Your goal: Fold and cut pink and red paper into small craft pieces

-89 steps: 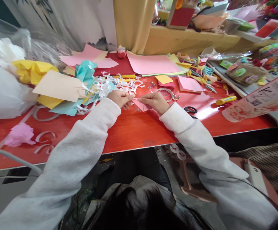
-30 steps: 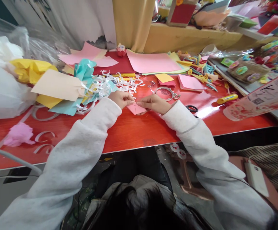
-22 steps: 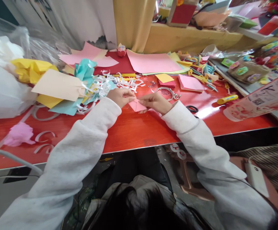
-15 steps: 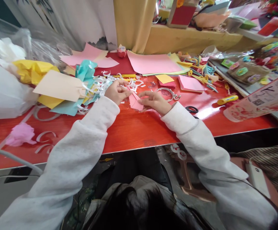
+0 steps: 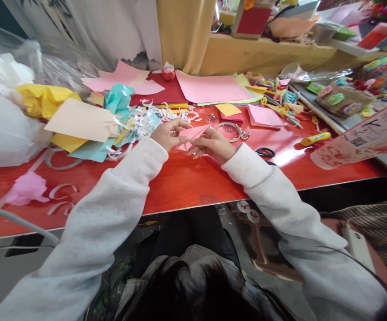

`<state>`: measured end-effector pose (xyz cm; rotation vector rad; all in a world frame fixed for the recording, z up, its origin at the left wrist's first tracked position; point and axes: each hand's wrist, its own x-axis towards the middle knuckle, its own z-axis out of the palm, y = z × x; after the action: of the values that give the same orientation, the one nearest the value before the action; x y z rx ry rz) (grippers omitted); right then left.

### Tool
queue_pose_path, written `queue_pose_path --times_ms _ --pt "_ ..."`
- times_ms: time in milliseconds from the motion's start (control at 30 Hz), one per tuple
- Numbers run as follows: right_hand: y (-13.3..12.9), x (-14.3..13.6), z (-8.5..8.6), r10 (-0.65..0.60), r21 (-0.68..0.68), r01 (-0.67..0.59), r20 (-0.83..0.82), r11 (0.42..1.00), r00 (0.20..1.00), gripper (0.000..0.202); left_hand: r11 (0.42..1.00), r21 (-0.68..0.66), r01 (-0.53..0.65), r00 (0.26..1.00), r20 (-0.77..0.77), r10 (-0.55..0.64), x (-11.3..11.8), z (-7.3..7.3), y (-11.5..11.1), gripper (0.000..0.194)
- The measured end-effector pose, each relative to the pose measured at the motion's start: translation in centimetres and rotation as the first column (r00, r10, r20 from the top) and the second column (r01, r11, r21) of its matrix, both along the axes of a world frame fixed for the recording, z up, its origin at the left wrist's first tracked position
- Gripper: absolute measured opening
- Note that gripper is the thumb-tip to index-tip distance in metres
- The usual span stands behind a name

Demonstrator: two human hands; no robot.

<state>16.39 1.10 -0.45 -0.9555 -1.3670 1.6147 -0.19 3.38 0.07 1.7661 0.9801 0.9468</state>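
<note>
A folded piece of pink paper (image 5: 193,132) is held up between my two hands, above the red table (image 5: 180,187). My left hand (image 5: 169,133) pinches its left side. On the right side, the fingers of my right hand (image 5: 213,143) are closed on the same paper. Curly white paper strips (image 5: 143,120) lie just beyond my left hand. Behind my right hand are a clear ring-shaped item (image 5: 230,131), a yellow square sheet (image 5: 228,109) and a stack of pink squares (image 5: 264,116).
Black-handled scissors (image 5: 265,152) and a yellow tube (image 5: 315,138) lie to the right, near a large pink cup (image 5: 356,138). Crumpled paper, sheets and a white plastic bag (image 5: 6,125) crowd the left. Large pink paper (image 5: 213,87) lies at the back.
The pink paper has turned from hanging downward to lying more sideways, with its point toward the upper right. My left hand has moved slightly right; my right hand has shifted a little.
</note>
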Motion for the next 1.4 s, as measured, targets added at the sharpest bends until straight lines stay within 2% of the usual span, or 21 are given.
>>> queue_pose_path --times_ms 67,200,300,400,533,667,800,967,1067,1267,1400 --pt "0.1 0.1 0.0 -0.038 -0.003 0.038 -0.048 0.999 0.998 0.015 1.000 -0.026 0.007 1.000 0.009 -0.007 -0.2 0.2 0.0 0.027" --pt "0.5 0.4 -0.4 -0.131 0.024 0.135 -0.135 0.991 0.982 0.010 0.990 -0.131 -0.053 0.997 0.056 0.061 0.0 0.5 -0.3 0.035" --pt "0.6 0.5 -0.6 -0.123 0.011 0.126 -0.142 0.992 0.982 0.010 0.965 -0.258 -0.043 0.997 0.049 0.058 0.5 0.7 -0.8 0.025" --pt "0.6 0.5 -0.5 -0.118 -0.006 0.118 -0.080 0.993 0.990 0.010 0.939 -0.344 -0.025 0.998 0.045 0.043 0.5 0.9 -1.1 0.016" --pt "0.7 0.7 -0.4 -0.137 -0.008 0.137 -0.111 0.991 0.984 0.011 0.904 -0.427 0.016 0.991 0.130 0.044 0.1 1.1 -1.1 0.033" --pt "0.8 0.9 -0.5 -0.109 -0.007 0.110 -0.165 0.994 0.980 0.014 0.867 -0.492 0.082 0.970 0.239 0.044 -0.3 0.8 -0.7 0.034" --pt "0.7 1.0 -0.5 -0.139 0.032 0.145 -0.150 0.989 0.979 0.013 0.850 -0.514 0.115 0.955 0.293 0.048 -0.5 0.7 -0.5 0.029" --pt "0.5 0.8 -0.4 -0.203 0.126 0.217 -0.113 0.968 0.973 0.010 0.866 -0.486 0.120 0.952 0.305 0.038 -0.3 0.9 -0.7 0.023" --pt "0.4 0.7 -0.2 -0.176 0.139 0.188 -0.100 0.972 0.979 0.010 0.874 -0.478 0.091 0.952 0.300 0.065 -0.4 0.8 -0.5 0.018" --pt "0.3 1.0 0.4 -0.015 -0.068 0.010 -0.072 0.998 0.997 0.016 0.887 -0.445 0.122 0.956 0.294 0.016 -0.9 0.3 0.1 0.017" --pt "0.4 1.1 0.3 0.008 -0.124 -0.010 -0.024 0.992 1.000 0.009 0.898 -0.424 0.116 0.968 0.251 -0.006 -0.7 0.4 -0.3 0.016"
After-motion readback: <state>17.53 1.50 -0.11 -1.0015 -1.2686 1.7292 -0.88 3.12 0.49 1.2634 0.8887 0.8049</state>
